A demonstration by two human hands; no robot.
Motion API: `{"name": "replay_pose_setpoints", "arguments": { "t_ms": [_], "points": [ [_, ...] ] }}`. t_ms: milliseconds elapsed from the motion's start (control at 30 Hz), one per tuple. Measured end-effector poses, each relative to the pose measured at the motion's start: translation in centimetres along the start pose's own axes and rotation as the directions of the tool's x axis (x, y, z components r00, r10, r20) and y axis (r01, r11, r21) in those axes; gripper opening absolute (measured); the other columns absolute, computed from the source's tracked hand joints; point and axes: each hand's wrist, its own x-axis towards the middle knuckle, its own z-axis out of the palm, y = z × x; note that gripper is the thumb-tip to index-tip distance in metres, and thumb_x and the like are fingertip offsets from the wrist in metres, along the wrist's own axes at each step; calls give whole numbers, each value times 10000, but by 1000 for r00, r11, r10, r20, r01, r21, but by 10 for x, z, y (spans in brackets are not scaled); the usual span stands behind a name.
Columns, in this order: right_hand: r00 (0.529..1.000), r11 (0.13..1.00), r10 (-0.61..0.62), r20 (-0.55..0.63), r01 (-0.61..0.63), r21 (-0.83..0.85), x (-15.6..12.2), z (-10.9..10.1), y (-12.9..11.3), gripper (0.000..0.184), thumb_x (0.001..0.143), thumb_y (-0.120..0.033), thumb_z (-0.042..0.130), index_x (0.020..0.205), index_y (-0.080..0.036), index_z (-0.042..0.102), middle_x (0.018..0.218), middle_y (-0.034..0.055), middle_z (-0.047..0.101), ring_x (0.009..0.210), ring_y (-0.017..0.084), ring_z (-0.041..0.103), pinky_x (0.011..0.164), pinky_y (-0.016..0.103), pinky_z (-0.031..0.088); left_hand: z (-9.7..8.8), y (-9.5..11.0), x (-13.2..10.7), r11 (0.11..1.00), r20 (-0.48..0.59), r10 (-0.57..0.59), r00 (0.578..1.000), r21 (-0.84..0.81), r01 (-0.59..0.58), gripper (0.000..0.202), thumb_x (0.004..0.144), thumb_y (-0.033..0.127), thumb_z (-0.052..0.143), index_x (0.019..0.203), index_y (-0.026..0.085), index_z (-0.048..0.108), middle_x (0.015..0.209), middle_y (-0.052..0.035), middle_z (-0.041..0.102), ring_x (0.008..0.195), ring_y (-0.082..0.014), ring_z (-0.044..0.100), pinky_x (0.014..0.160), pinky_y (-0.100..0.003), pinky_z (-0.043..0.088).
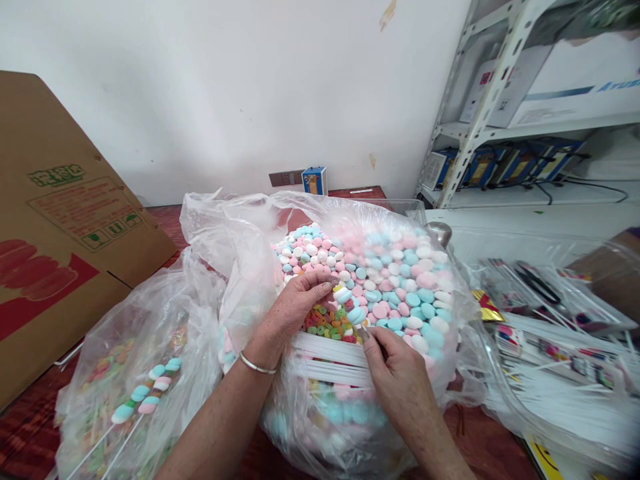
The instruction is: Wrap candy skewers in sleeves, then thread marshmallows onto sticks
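Note:
Over a large clear plastic bag of candy, my right hand pinches the lower end of a candy skewer, a white stick strung with pale blue and white marshmallows and coloured gummy pieces. At its upper tip, the thumb and fingers of my left hand are closed; exactly what they grip there is partly hidden. Beneath both hands lie gummy rings in red, green and orange, beside a bundle of white sticks. Pink, blue and white marshmallows fill the bag around them.
Two strung candy skewers lie on another plastic bag at left, before a cardboard box. To the right, a clear tray holds white sticks and small packets. A metal shelf with boxes stands behind it.

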Motion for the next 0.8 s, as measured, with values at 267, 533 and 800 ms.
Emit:
{"name": "replay_pose_setpoints", "arguments": {
  "t_ms": [267, 533, 800],
  "points": [
    [1000, 1000, 0, 9, 1, -24, 0, -2, -1, 348, 931, -337, 406, 639, -217, 551, 637, 21, 624, 608, 173, 542, 568, 266, 381, 2, 4, -6, 981, -43, 78, 996, 184, -69, 272, 792, 380, 736, 969, 174, 754, 934, -45, 726, 675, -141, 655, 677, -309, 571],
    [998, 997, -63, -31, 64, 31, -4, 9, -13, 324, 980, -306, 398, 754, -205, 606, 803, 52, 678, 747, 185, 624, 674, 262, 477, 31, -2, -16, 989, -187, 58, 981, -120, -81, 263, 774, 372, 762, 912, 182, 645, 890, -30, 718, 816, -184, 699, 753, -321, 574],
    [991, 982, -109, 76, 119, -145, -20, 12, -23, 464, 1009, -243, 338, 1461, -237, 446, 1202, 83, 716, 930, 221, 725, 710, 285, 536, 52, 13, -30, 802, -303, -24, 953, -575, -163, 179, 843, 192, 604, 1021, 179, 621, 838, -1, 627, 728, -103, 619, 784, -262, 540]
  ]
}}
